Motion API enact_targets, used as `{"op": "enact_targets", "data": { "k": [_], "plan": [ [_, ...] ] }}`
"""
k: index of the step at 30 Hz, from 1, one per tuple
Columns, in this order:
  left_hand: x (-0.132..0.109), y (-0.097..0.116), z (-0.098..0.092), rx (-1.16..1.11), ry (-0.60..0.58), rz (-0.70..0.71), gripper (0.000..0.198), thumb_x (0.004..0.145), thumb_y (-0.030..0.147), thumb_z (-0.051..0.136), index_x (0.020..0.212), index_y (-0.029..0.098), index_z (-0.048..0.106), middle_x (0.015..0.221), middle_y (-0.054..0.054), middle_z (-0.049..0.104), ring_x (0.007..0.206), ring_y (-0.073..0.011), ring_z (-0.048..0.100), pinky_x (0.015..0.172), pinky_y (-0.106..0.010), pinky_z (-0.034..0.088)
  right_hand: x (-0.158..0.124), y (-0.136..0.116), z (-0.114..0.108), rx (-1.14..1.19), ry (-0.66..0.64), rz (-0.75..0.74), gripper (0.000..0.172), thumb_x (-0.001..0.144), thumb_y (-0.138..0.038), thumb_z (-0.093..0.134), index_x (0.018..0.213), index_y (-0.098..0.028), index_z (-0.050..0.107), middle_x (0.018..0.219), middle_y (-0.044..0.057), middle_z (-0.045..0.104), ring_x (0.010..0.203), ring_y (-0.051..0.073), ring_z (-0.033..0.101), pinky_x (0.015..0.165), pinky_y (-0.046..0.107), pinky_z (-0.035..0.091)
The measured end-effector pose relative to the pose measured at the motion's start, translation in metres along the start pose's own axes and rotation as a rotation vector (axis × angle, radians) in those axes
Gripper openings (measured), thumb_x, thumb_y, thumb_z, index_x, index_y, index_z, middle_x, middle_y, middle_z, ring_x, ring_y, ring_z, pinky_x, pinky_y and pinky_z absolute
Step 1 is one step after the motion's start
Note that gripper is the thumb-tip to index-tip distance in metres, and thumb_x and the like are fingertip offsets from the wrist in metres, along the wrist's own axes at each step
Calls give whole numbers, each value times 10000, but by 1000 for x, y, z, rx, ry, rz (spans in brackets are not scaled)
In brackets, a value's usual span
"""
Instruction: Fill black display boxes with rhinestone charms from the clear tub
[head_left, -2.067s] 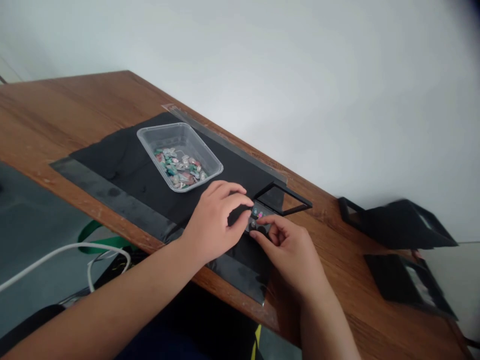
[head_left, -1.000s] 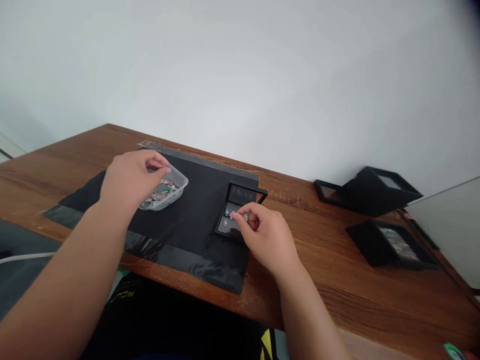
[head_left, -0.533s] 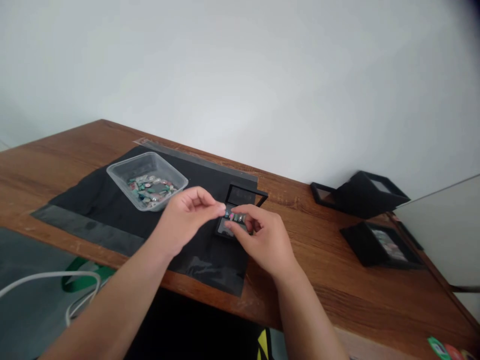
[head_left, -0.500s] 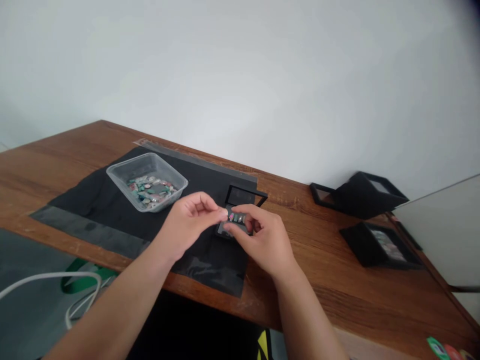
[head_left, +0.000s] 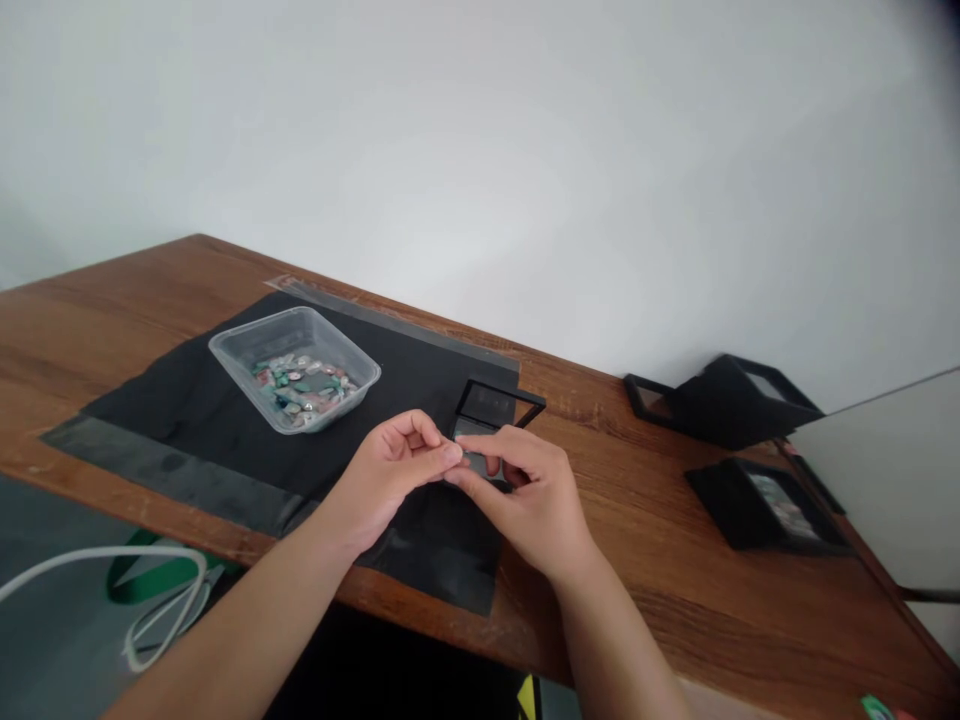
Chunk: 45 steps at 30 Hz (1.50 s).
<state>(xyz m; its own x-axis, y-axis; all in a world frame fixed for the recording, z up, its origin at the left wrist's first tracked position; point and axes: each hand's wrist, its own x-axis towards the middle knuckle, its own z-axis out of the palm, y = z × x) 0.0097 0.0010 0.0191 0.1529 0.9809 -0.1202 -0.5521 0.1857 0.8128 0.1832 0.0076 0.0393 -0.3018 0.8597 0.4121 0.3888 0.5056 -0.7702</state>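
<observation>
My left hand (head_left: 390,475) and my right hand (head_left: 525,495) meet fingertip to fingertip over a small open black display case (head_left: 491,415) on a black mat (head_left: 225,410). Both hands are pinched closed; whatever sits between the fingertips is too small to make out. The case's base is mostly hidden behind my fingers, and its framed lid stands tilted up behind them. A clear plastic tray (head_left: 296,368) with several small coloured stones lies on the mat to the left, apart from both hands.
The wooden table (head_left: 712,600) carries two more black display cases at the right, one open (head_left: 724,400), one lying flat (head_left: 769,505). A white wall rises behind. A white cable (head_left: 97,560) and green strap hang below the table's near edge.
My left hand went to the plastic tray, then came back to the case, where it now pinches against my right fingertips. The coloured stones in the case are now covered by my fingers.
</observation>
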Motion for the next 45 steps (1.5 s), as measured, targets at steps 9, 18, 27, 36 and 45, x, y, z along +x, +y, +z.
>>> {"op": "enact_targets", "data": {
  "k": [9, 18, 27, 36, 45],
  "plan": [
    [-3, -2, -6, 10, -3, -18, 358, 675, 291, 918, 701, 162, 585, 717, 11, 725, 720, -115, 692, 692, -208, 544, -5, 0, -4, -109, -59, -87, 206, 883, -254, 725, 1082, -242, 776, 673, -15, 606, 606, 114, 547, 569, 238, 425],
    [-3, -2, -5, 54, -28, 15, 299, 704, 275, 895, 705, 163, 619, 706, 4, 707, 719, -113, 661, 710, -216, 513, -4, -2, -3, -172, -81, -99, 171, 926, -303, 693, 1082, -259, 749, 699, -16, 655, 586, 109, 557, 592, 229, 458],
    [-4, 0, -12, 169, 120, 60, 299, 746, 410, 838, 774, 175, 656, 801, -50, 753, 763, -172, 684, 654, -252, 506, -3, 3, -8, -223, -11, -20, 214, 893, -345, 716, 1074, -237, 753, 664, -20, 624, 560, 113, 538, 587, 237, 443],
    [-9, -11, -13, 983, 279, 503, 219, 864, 283, 672, 1080, 263, 701, 889, -35, 708, 823, -220, 609, 697, -316, 460, 6, 4, -16, -455, -149, 378, 141, 812, -361, 744, 881, -242, 777, 556, -47, 556, 527, 131, 519, 513, 250, 331],
    [-5, -16, -13, 1356, 100, 532, 222, 883, 304, 647, 1054, 248, 777, 1038, -84, 714, 979, -278, 599, 883, -438, 501, 4, 5, -13, -403, -216, 403, 136, 771, -357, 787, 878, -279, 819, 523, -51, 542, 495, 122, 484, 485, 244, 287]
  ]
}}
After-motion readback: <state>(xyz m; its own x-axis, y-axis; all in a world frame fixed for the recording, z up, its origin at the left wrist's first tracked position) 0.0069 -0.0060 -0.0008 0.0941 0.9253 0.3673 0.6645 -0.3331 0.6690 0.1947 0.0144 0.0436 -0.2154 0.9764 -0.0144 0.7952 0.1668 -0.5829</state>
